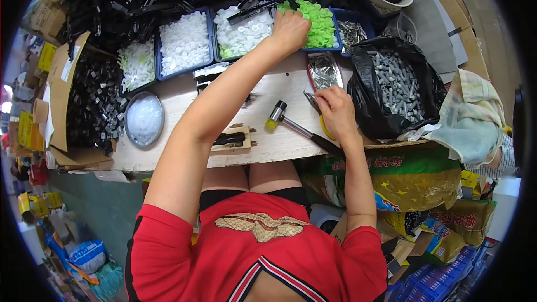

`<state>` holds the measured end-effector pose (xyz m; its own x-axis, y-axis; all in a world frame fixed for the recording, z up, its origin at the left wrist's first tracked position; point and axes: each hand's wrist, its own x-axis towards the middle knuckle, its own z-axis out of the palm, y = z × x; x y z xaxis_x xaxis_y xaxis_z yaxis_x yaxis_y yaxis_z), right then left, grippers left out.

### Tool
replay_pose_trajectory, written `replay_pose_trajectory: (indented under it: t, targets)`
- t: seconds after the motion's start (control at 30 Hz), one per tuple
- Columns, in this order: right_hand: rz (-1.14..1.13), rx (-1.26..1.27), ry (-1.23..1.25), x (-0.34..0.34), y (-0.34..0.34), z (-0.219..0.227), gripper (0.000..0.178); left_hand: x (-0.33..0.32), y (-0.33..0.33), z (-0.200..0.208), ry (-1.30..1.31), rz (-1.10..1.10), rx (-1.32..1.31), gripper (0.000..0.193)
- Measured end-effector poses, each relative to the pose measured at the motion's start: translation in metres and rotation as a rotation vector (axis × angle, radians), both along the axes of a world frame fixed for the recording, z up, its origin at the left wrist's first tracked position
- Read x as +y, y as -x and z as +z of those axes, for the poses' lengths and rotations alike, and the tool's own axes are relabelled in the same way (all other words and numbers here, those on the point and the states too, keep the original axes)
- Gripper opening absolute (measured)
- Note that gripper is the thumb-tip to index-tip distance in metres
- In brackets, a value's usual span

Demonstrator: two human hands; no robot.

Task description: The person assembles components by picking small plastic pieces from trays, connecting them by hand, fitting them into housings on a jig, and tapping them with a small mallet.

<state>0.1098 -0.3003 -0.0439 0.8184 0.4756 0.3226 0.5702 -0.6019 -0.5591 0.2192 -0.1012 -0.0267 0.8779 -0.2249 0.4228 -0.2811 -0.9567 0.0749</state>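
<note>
My left hand [291, 29] reaches across the table into a blue bin of bright green plastic pieces [318, 21]. Its fingertips are hidden among them, so I cannot tell whether it grips any. Lower right, my right hand [337, 113] is closed around a hand tool with a yellow handle [325, 128] and a pointed metal tip; whether it is pliers or scissors is unclear. Just above that hand is a small tray of metal pins [324, 72]. A hammer [296, 126] with a yellow face lies left of the right hand. Near the front edge, a wooden block [246, 137] holds a black part.
Bins of white pieces [184, 42] stand left of the green ones. A round dish [144, 118] and a carton of black parts [92, 98] are at left. At right sits a black bag of grey plugs [398, 86], beside a cloth [470, 117]. Black parts are heaped behind.
</note>
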Motion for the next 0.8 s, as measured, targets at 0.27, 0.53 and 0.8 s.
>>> replay_pose_trajectory:
  t: [0.27, 0.53, 0.8]
  targets:
    - [-0.134, -0.048, 0.285, 0.011, -0.03, -0.002, 0.015, 0.012, -0.007, 0.001, 0.08, -0.126, 0.011, 0.011]
    - [-0.12, -0.159, 0.439, 0.023, -0.039, -0.008, 0.011, 0.021, 0.0, 0.018, 0.868, -0.037, 0.262, 0.022]
    - [-0.097, 0.002, -0.149, 0.011, -0.033, -0.003, 0.01, 0.049, 0.129, 0.043, 1.83, -0.23, 0.505, 0.022]
